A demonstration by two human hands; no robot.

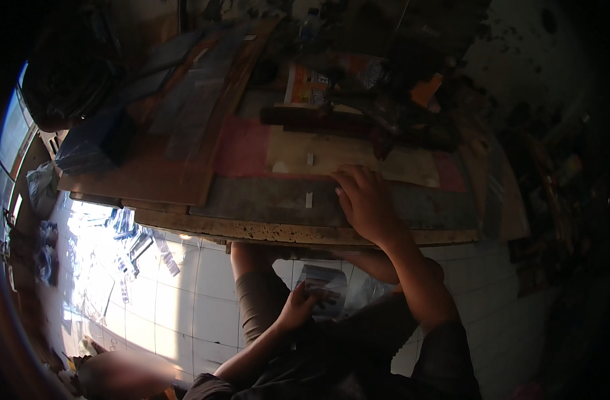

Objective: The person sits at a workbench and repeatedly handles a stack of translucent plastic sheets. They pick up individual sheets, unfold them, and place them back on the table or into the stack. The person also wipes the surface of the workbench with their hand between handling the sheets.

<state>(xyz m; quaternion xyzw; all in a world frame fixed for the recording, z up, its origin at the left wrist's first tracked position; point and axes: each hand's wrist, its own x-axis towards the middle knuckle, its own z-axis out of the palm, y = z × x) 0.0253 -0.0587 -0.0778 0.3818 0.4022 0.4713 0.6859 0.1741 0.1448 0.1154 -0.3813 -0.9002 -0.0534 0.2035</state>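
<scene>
My right hand [366, 203] rests on the table with its fingers apart and slightly bent, the fingertips at the near edge of a long cream strip [411, 168] with pink ends. I make out nothing in its grasp. A small white piece [310, 159] lies on the strip, and another white tab [309, 200] sits on the grey table surface to the hand's left. Below the table edge, my left hand [298, 308] is over my lap. Its fingers, deep in shadow, seem spread against a grey, shiny plastic sheet or pouch [328, 277].
A dark reddish bar [318, 120] lies behind the strip, with orange-and-white printed packaging [308, 85] beyond. Brown boards [165, 180] and a blue plastic-wrapped bundle [95, 143] occupy the left. Scraps [135, 240] litter the sunlit tiled floor [208, 313]. The table's thick edge [285, 232] crosses above my knees.
</scene>
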